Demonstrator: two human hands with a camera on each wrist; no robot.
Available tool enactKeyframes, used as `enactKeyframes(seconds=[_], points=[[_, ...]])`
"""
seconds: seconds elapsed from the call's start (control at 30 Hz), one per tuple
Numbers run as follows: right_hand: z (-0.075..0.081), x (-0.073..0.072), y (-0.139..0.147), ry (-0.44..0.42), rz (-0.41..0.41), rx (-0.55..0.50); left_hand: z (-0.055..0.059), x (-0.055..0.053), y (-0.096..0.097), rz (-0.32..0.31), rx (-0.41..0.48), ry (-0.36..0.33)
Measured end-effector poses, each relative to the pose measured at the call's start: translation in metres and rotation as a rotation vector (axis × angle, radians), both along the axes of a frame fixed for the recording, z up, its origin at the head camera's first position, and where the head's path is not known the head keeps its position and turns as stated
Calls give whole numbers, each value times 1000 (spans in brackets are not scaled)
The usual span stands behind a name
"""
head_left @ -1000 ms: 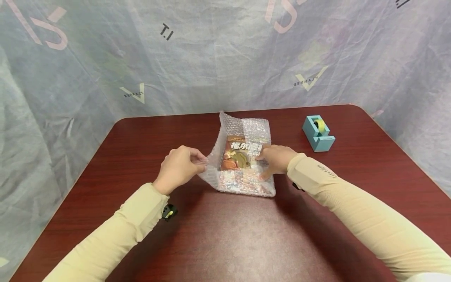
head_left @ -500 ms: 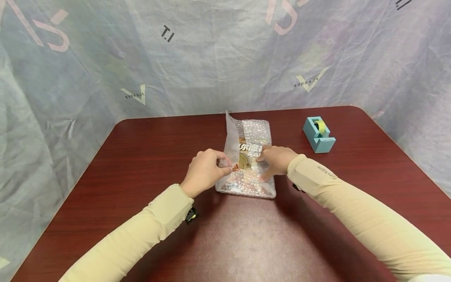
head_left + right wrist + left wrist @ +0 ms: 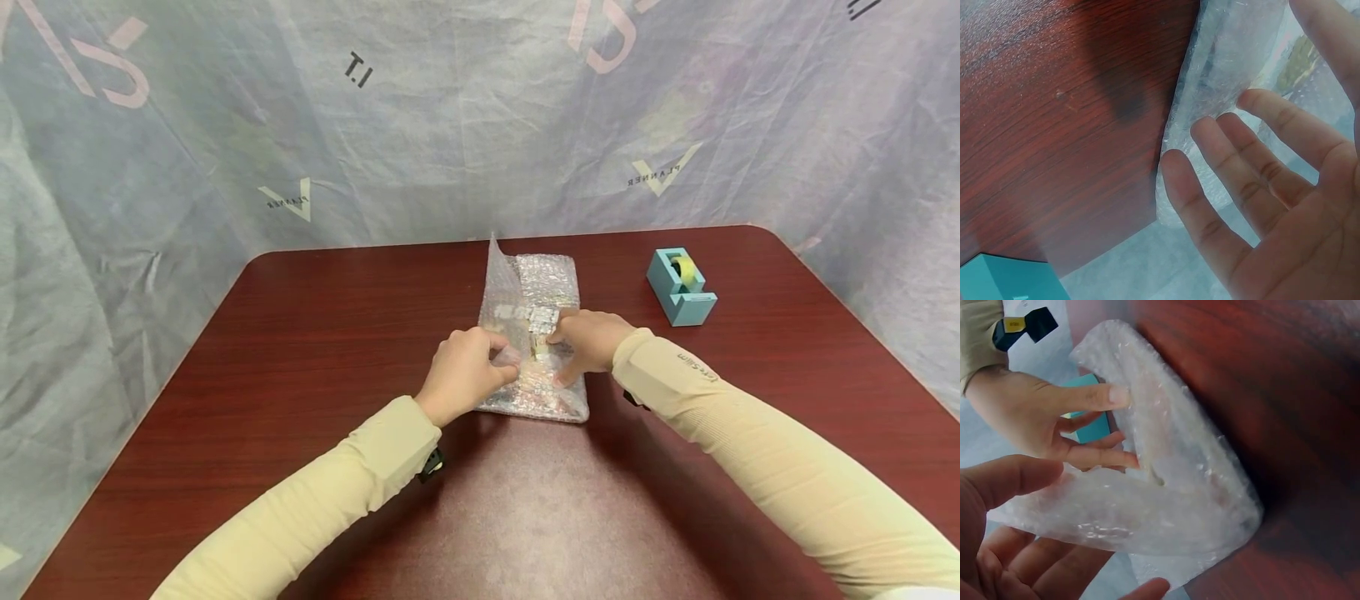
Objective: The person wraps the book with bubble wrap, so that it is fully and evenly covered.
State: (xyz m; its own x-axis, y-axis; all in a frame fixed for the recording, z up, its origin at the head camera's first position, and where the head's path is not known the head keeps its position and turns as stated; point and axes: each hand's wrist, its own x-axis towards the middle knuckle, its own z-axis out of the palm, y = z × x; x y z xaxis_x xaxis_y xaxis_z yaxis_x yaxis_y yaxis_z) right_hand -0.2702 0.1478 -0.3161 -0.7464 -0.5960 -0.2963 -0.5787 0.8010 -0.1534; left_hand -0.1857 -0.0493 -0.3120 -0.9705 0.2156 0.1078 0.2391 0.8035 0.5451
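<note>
A flat book point(image 3: 538, 345) with a printed cover lies in bubble wrap point(image 3: 553, 279) on the table, now mostly seen as a blur through the layers. At its left side my left hand point(image 3: 467, 372) pinches the loose left flap between thumb and fingers, drawn over the cover. The flap's far corner stands up in a point. My right hand point(image 3: 594, 342) rests on the package's right part, fingers spread and pressing the folded wrap. In the right wrist view its fingertips point(image 3: 1182, 165) touch the wrap along the edge, and a strip of cover shows beyond them.
A light blue tape dispenser point(image 3: 678, 290) with a yellow roll stands at the back right of the dark red wooden table point(image 3: 360, 300). A grey printed cloth point(image 3: 450, 125) hangs behind the table and round its sides.
My left hand has moved right, bringing the left flap of bubble wrap over the book, whose cover was in plain view before. My right hand has stayed in place.
</note>
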Motion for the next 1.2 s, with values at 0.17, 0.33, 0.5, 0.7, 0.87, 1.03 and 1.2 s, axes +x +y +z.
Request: enactKeyframes(seconds=[0.17, 0.33, 0.5, 0.7, 0.87, 1.03, 1.2], points=[[0, 0, -1, -3, -4, -10, -6, -1, 3, -38, -38, 32], [1, -1, -3, 5, -4, -10, -12, -2, 9, -66, -85, 61], [3, -1, -4, 10, 0, -12, -17, -2, 13, -68, -124, 96], [4, -1, -3, 0, -3, -13, -25, -1, 18, -94, -218, 160], [2, -2, -3, -11, -6, -8, -29, 1, 20, -120, -279, 169], [1, -3, -3, -10, 1, -5, -25, -3, 17, -197, -230, 59], [1, -3, -2, -18, -2, -5, -15, -14, 8, -191, -126, -150]])
